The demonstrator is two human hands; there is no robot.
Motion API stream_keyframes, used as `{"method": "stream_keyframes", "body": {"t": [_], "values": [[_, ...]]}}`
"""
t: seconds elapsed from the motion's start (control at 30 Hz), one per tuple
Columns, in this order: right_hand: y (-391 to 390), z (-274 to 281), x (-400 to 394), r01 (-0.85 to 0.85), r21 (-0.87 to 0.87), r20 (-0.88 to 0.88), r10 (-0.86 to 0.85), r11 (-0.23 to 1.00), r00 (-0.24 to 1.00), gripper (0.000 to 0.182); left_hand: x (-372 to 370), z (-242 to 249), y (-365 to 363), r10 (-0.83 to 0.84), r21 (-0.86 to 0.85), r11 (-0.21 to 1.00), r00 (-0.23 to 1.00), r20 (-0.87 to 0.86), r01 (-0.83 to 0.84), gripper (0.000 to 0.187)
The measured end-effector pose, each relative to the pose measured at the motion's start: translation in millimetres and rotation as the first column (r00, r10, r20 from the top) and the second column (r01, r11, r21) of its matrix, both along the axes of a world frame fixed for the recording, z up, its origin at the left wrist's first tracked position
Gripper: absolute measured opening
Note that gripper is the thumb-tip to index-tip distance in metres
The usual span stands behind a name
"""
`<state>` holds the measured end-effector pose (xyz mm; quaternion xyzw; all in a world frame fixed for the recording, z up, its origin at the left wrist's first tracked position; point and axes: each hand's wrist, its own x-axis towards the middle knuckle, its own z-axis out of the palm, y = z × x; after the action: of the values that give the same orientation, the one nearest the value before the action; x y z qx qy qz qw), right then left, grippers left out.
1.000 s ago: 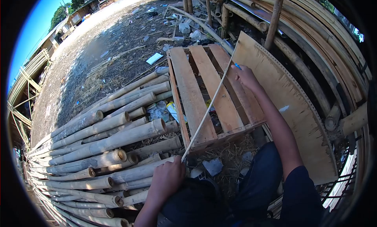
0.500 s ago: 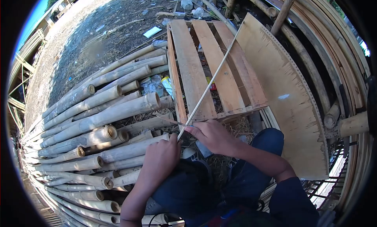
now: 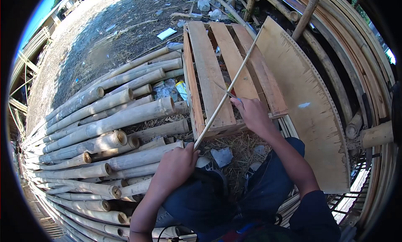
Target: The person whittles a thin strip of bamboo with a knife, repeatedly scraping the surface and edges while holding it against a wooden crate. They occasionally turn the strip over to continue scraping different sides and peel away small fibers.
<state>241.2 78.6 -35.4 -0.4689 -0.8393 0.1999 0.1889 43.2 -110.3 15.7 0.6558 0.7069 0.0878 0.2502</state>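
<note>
My left hand (image 3: pixel 173 164) is closed around the near end of a long, thin bamboo strip (image 3: pixel 241 66), which slants away up and to the right. In my right hand (image 3: pixel 256 115) is a knife (image 3: pixel 233 95), its thin blade lying across the strip partway along. Most of the knife's handle is hidden in my fingers; a bit of blue shows by the thumb. Below the strip stands a slatted wooden crate (image 3: pixel 211 70), just beyond my knees.
Many cut bamboo poles (image 3: pixel 138 116) lie piled at the left. A plywood sheet (image 3: pixel 307 108) leans at the right beside the crate. Long bamboo lengths (image 3: pixel 335 28) run along the far right. A grey stone piece (image 3: pixel 222 156) lies between my feet, and litter dots the ground ahead.
My right hand with the knife has moved forward and right along the strip, away from my left hand. The left hand stays gripping the near end.
</note>
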Motion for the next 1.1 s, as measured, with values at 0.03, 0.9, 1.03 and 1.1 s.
{"method": "stream_keyframes", "body": {"t": [0.03,0.9,1.03,1.1], "values": [[-10,9,-2,-0.057,-0.136,-0.024,0.054,0.989,0.998,0.055,1,0,1,-0.016,0.023,1.000,0.999,-0.038,0.017,0.023],[-27,36,9,-0.252,-0.326,0.066,0.287,0.911,0.956,0.058,14,-5,-1,-0.080,0.128,0.981,0.908,-0.412,0.144,0.017],[-7,31,10,-0.184,-0.158,0.155,0.209,0.970,0.965,0.061,14,-5,-1,-0.084,0.130,0.980,0.905,-0.417,0.151,0.017],[31,11,24,-0.033,-0.001,0.225,0.032,0.999,0.974,0.064,14,-3,-1,-0.079,0.150,0.977,0.908,-0.411,0.153,0.017]]}}
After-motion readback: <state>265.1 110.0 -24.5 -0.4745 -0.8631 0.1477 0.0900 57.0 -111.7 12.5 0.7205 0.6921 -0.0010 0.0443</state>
